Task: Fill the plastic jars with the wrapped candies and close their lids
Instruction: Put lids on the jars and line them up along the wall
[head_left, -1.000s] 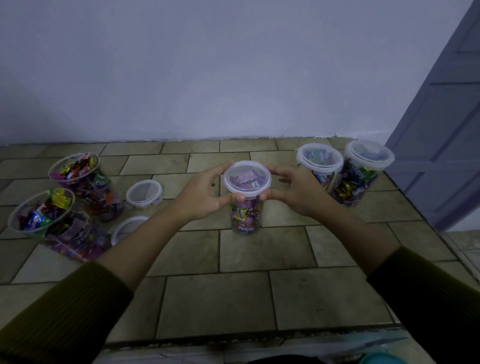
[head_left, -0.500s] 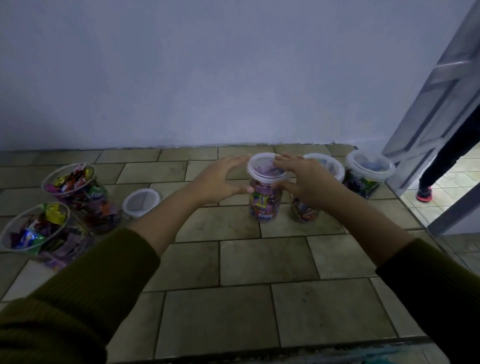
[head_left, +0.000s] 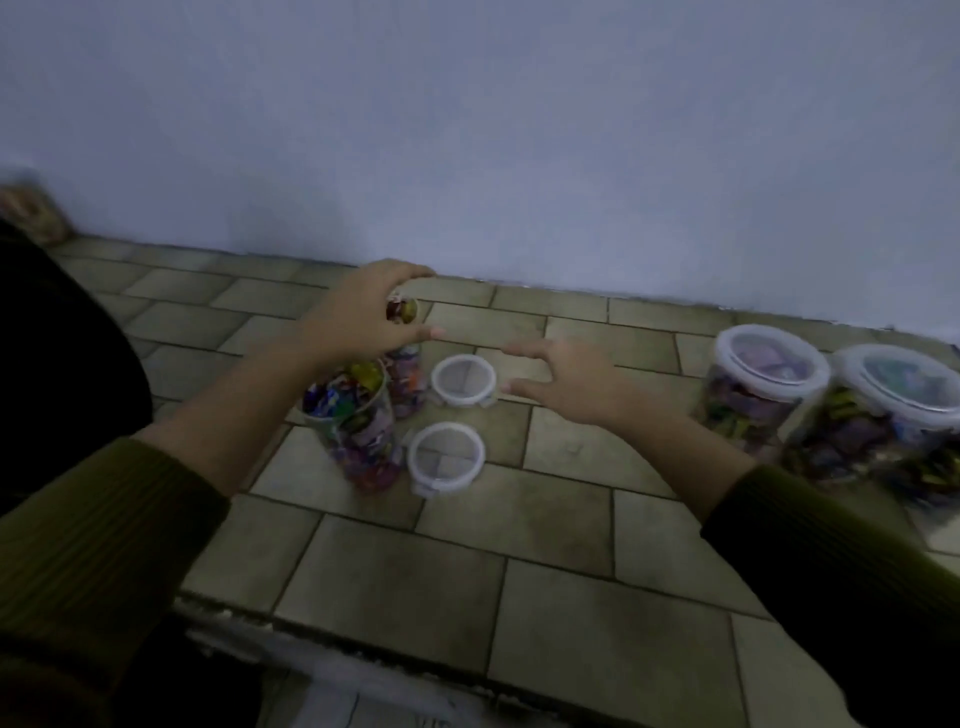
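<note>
- Left of the far lid (head_left: 462, 381), my left hand (head_left: 363, 317) curls its fingers over the rim of the far open jar (head_left: 402, 374). That jar stands just beside the near open jar (head_left: 353, 431), perhaps touching it. I judge a sideways tug could tip both and spill wrapped candies (head_left: 337, 400).
- The near lid (head_left: 447, 457) lies just in front of the far lid, close to the near open jar; my left sleeve (head_left: 93, 530) could knock it if dragged across.
- Right of the far lid, my right hand (head_left: 566, 384) has its fingers spread wide, holding nothing, with the tips near the lid's rim.
- Further right, well apart from the far lid, 2 closed jars (head_left: 763, 395) crowd together. Bare tiled floor (head_left: 519, 571) in front of the far lid gives room, up to the floor's front edge.
</note>
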